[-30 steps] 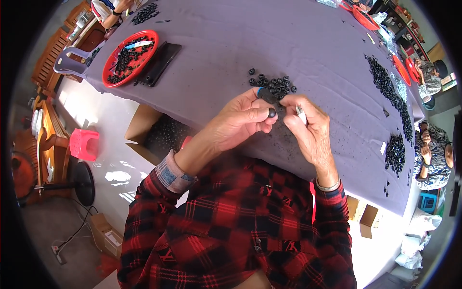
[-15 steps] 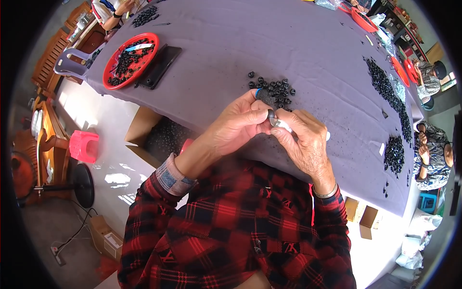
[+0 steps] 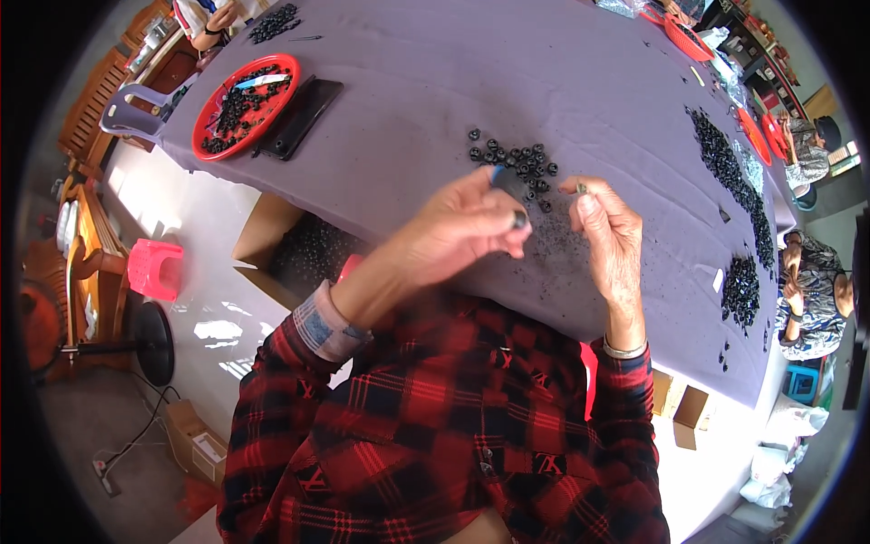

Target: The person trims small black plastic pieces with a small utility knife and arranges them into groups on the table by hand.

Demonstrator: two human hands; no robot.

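Note:
My left hand (image 3: 462, 218), blurred by motion, pinches a small black bead-like piece (image 3: 519, 219) at the tip of its thumb. A blue band (image 3: 497, 174) wraps one of its fingers. To the right, apart from it, my right hand (image 3: 607, 222) is closed with thumb and index finger close together. Something tiny shows at its fingertips, too small to name. Just beyond both hands lies a loose group of round black beads (image 3: 514, 159) with holes in them. Dark crumbs (image 3: 562, 240) are scattered on the cloth between my hands.
A purple-grey cloth (image 3: 408, 100) covers the table. At the left stand a red tray (image 3: 288, 68) of black pieces and a black phone-like slab (image 3: 304, 118). An open carton (image 3: 263, 231) sits below the edge. Black heaps (image 3: 725, 168) lie at the right, near other people.
My hands have parted; the right moved right and up, away from the black piece in the left. The white-handled tool seen in the right hand no longer shows.

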